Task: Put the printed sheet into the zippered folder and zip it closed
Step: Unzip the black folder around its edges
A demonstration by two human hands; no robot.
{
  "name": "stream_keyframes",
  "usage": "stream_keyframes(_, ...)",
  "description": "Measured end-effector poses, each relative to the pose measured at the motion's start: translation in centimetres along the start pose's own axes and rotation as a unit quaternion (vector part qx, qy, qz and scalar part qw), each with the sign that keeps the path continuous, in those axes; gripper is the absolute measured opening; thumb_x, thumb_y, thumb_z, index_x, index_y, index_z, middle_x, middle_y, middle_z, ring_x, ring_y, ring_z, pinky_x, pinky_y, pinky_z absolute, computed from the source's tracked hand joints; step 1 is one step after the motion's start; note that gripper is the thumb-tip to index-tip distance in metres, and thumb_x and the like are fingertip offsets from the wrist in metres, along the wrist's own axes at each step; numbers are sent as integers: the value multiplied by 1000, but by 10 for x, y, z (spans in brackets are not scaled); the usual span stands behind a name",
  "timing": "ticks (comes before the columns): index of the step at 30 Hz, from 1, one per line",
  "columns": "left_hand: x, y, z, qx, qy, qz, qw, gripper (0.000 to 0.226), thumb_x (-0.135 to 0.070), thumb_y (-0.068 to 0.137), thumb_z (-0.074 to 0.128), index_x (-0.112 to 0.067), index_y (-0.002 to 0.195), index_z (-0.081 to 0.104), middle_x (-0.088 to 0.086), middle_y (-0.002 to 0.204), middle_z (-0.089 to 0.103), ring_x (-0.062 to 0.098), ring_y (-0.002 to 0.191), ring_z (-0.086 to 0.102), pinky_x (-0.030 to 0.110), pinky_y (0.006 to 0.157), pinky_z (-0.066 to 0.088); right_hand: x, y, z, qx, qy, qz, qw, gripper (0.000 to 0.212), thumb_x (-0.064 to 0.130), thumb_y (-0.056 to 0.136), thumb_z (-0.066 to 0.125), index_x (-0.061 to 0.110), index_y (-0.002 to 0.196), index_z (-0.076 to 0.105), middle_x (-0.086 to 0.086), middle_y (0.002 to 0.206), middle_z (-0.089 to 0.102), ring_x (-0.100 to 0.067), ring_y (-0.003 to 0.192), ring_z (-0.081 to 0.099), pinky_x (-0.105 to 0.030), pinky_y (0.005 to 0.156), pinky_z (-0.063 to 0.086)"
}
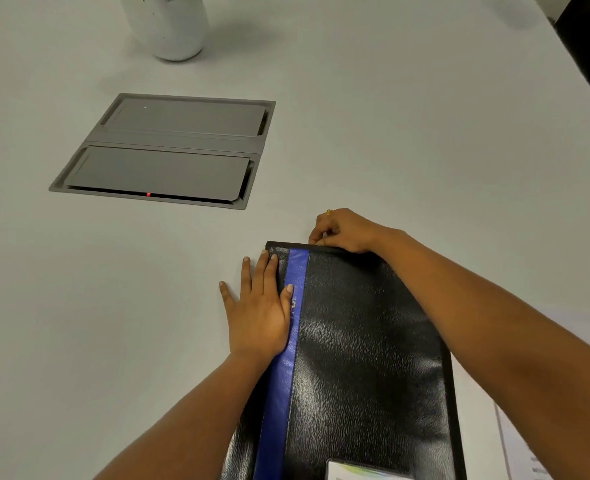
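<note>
The folder [363,341] is laid flat on the table [390,133]. It is pressed down by the left hand [259,313], grip wide and flat, likely so it cannot slide. The zip [293,244] at the far edge is pinched in the right hand [342,230], grip narrow. The sheet [524,459] is seen just right of the folder, not inside it. Its print cannot be read.

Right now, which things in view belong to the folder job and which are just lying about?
Job: zippered folder; printed sheet, lying outside past the folder's right edge; left hand, flat on the folder's left edge; right hand, pinching its top edge.
Lying about: white vase; grey hatch set in the table.
</note>
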State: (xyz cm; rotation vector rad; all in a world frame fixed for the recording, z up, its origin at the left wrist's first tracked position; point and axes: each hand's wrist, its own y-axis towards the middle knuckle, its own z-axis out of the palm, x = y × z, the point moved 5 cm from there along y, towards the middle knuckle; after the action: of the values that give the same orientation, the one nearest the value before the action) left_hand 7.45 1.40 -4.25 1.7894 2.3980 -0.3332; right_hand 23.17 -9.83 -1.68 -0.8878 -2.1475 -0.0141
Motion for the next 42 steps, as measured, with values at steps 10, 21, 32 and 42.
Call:
stream_keyframes(10,-1,1,1,-4,21,8,1000,57,-45,97,14,-22,148,4,-5,158,1,17,146,-6,55,114,2,-38,-39,-20,-2,7,37,999,14,11,86,61,11,96,70,16,79,50,-1,76,44,-19,74,34)
stream_keyframes(21,-31,-6,-12,-49,-21,132,990,51,-21,93,20,-17,143,33,4,155,23,21,145,13,35,115,-1,-39,-32,-14,21,95,75,992,17,8,86,59,10,102,67,13,86,57,3,79,51,-10,72,37)
stream_keyframes(32,-42,-2,7,-24,-3,133,991,58,-53,93,16,-31,147,13,-9,157,10,9,145,2,34,114,-10,-44,-29,-17,47,91,73,992,15,7,84,60,14,92,71,8,85,66,-1,77,59,-12,74,44)
stream_keyframes(42,-43,-3,5,-28,-5,126,992,62,-56,89,9,-32,147,15,-10,157,11,1,139,-6,33,114,-10,-57,-50,-26,35,97,84,991,14,5,83,62,15,88,71,13,80,64,0,74,59,0,67,45)
